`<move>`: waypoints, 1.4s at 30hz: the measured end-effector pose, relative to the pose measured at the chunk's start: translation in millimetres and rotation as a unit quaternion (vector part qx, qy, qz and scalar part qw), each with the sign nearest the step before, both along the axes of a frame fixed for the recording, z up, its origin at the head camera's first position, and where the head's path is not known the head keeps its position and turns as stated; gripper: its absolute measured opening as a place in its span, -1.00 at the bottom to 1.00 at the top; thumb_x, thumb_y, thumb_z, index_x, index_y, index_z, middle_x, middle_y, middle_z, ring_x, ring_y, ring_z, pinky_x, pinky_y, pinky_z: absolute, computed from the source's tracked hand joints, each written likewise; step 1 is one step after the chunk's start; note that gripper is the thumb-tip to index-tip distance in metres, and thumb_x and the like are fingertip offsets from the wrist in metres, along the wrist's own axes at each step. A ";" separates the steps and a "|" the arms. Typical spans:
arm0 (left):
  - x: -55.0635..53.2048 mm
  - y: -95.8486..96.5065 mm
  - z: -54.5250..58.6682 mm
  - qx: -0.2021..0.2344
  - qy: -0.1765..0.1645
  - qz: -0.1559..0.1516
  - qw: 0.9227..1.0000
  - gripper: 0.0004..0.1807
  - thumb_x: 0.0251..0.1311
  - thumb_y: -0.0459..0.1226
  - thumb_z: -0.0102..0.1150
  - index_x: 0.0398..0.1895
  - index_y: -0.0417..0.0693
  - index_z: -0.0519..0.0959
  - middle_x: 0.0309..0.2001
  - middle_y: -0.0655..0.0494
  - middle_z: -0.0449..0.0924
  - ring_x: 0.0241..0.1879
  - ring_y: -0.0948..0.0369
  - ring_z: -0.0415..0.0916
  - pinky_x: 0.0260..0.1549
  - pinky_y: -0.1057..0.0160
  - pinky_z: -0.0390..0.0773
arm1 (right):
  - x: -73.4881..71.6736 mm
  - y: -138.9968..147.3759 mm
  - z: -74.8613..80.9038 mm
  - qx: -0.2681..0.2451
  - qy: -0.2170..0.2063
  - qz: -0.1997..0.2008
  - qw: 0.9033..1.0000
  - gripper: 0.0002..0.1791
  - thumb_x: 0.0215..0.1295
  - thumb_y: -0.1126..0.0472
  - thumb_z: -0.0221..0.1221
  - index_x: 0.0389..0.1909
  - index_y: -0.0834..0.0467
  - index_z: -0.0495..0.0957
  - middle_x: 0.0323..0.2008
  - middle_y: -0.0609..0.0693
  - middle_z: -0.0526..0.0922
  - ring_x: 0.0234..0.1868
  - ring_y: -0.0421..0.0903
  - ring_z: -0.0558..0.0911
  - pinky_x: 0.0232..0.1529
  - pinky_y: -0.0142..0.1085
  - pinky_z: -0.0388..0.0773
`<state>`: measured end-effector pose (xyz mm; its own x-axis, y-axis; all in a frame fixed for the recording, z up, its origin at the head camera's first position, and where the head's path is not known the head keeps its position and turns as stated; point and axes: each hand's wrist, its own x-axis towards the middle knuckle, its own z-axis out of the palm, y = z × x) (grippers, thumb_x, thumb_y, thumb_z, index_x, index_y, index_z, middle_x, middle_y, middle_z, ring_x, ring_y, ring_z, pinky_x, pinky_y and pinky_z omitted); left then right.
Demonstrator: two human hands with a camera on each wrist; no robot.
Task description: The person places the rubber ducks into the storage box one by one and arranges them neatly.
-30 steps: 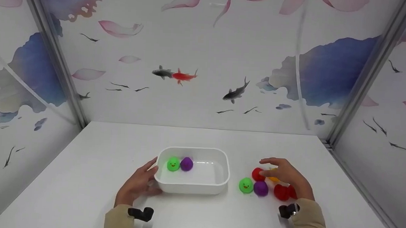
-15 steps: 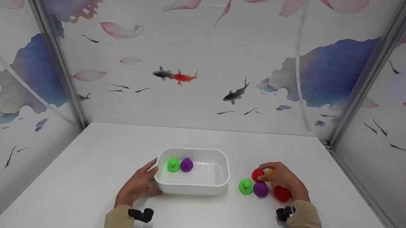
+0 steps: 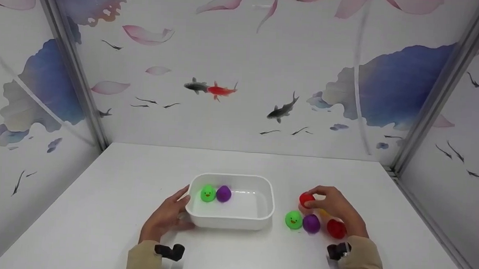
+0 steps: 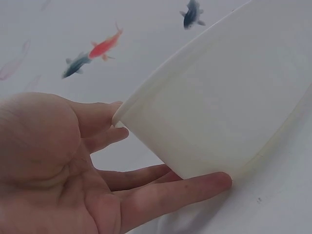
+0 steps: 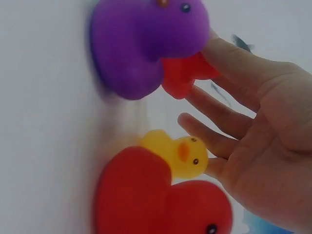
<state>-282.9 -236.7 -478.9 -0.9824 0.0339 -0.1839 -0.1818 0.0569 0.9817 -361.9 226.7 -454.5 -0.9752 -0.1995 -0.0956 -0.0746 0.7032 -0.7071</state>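
Note:
In the head view my right hand pinches a red rubber duck between thumb and fingertips, slightly above the table. The right wrist view shows this red duck partly hidden behind a purple duck. Below the hand sit a green duck, the purple duck, another red duck and a yellow duck. My left hand holds the left end of a white plastic box, fingers at its rim and one along its lower edge. Inside the box are a green duck and a purple duck.
The white table ends at a back wall printed with fish and petals. Side panels with metal posts stand to the left and right. Each wrist wears a small black camera mount.
My right hand's fingers have closed on the red duck and raised it a little from its place among the others. My left hand stays at the box.

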 end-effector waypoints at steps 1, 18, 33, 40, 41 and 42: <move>0.1 0.1 -0.2 -0.002 0.003 -0.001 1.000 -0.38 0.57 -0.12 -0.15 0.61 0.11 0.04 0.49 -0.29 0.23 0.40 -0.26 0.33 0.02 -0.20 0.67 | -0.2 -1.1 1.7 -0.002 0.005 0.000 1.000 -0.47 0.20 -0.05 0.40 0.15 0.06 0.60 0.33 0.28 0.46 0.39 0.36 0.32 0.34 0.31 0.36; -1.2 1.9 -3.3 -0.021 -0.006 0.005 1.000 -0.37 0.55 -0.06 -0.12 0.61 0.15 0.05 0.48 -0.27 0.26 0.37 -0.22 0.39 0.00 -0.13 0.70 | 1.0 -32.6 27.5 -0.064 0.020 -0.017 0.998 -0.47 0.23 -0.04 0.37 0.17 0.07 0.55 0.25 0.18 0.56 0.35 0.24 0.46 0.32 0.15 0.50; -1.0 2.9 0.3 -0.015 0.000 0.001 1.000 -0.37 0.57 -0.10 -0.13 0.61 0.11 0.04 0.49 -0.30 0.22 0.41 -0.28 0.30 0.01 -0.20 0.67 | 4.1 -84.3 66.1 -0.076 0.069 -0.005 0.995 -0.46 0.24 0.02 0.39 0.18 0.16 0.55 0.16 0.19 0.62 0.21 0.18 0.61 0.19 0.04 0.64; 0.4 3.7 1.8 -0.024 -0.003 0.007 1.000 -0.39 0.56 -0.08 -0.13 0.61 0.15 0.06 0.48 -0.28 0.25 0.40 -0.27 0.32 0.02 -0.17 0.68 | -13.8 -112.3 75.0 -0.062 0.050 0.014 0.997 -0.52 0.24 0.05 0.39 0.11 0.18 0.58 0.09 0.15 0.66 0.08 0.06 0.68 0.19 -0.03 0.65; 1.1 3.6 2.0 -0.027 -0.004 0.007 1.000 -0.39 0.56 -0.09 -0.13 0.60 0.15 0.06 0.48 -0.28 0.26 0.40 -0.26 0.33 0.02 -0.16 0.68 | -16.2 -115.9 74.3 -0.062 0.046 0.017 0.997 -0.52 0.24 0.05 0.39 0.11 0.18 0.58 0.08 0.15 0.67 0.06 0.05 0.69 0.17 -0.05 0.66; 1.9 3.4 2.3 -0.029 -0.004 0.008 1.000 -0.39 0.56 -0.09 -0.13 0.61 0.15 0.06 0.47 -0.28 0.26 0.39 -0.25 0.34 0.01 -0.15 0.69 | -18.5 -119.5 73.4 -0.062 0.042 0.021 0.997 -0.52 0.24 0.06 0.39 0.11 0.18 0.58 0.07 0.14 0.68 0.05 0.04 0.69 0.16 -0.07 0.67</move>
<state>-280.9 -233.3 -476.6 -0.9810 0.0082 -0.1939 -0.1918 0.1109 0.9751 -380.4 107.2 -381.1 -0.9694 -0.2450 0.0131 -0.1636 0.6056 -0.7787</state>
